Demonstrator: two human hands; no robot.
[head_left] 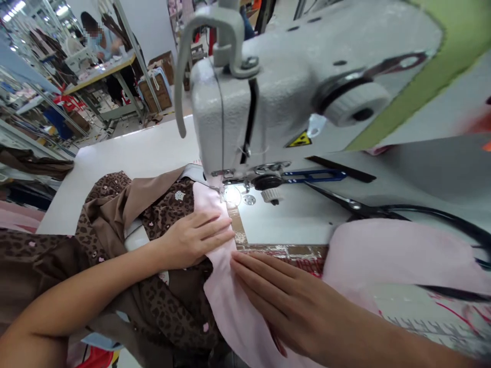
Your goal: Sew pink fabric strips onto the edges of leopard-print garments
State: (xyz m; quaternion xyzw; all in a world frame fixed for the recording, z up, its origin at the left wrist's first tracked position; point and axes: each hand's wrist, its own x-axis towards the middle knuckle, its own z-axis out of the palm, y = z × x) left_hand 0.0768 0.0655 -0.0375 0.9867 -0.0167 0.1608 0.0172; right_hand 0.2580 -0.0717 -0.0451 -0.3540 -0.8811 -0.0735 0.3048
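Note:
Under the needle of the sewing machine point(226, 117) runs a long pink fabric piece point(230, 291), laid over brown leopard-print fabric point(169, 306). My left hand point(195, 237) rests flat on the pink piece just in front of the presser foot point(221, 194), its fingers stretched out. Closer to me, my right hand point(276, 289) lies along the right edge of the same piece. Its fingers are straight and side by side, with the fingertips on the cloth; the thumb is mostly hidden beneath. Plain brown fabric point(138, 197) is bunched left of the needle.
Black scissors point(356, 207), blue thread snips point(314, 176) and a dark flat strip point(341, 168) lie right of the needle. More pink fabric point(399, 250) and a ruler point(425, 324) are at the right. A co-worker point(102, 43) sits at another table in the background.

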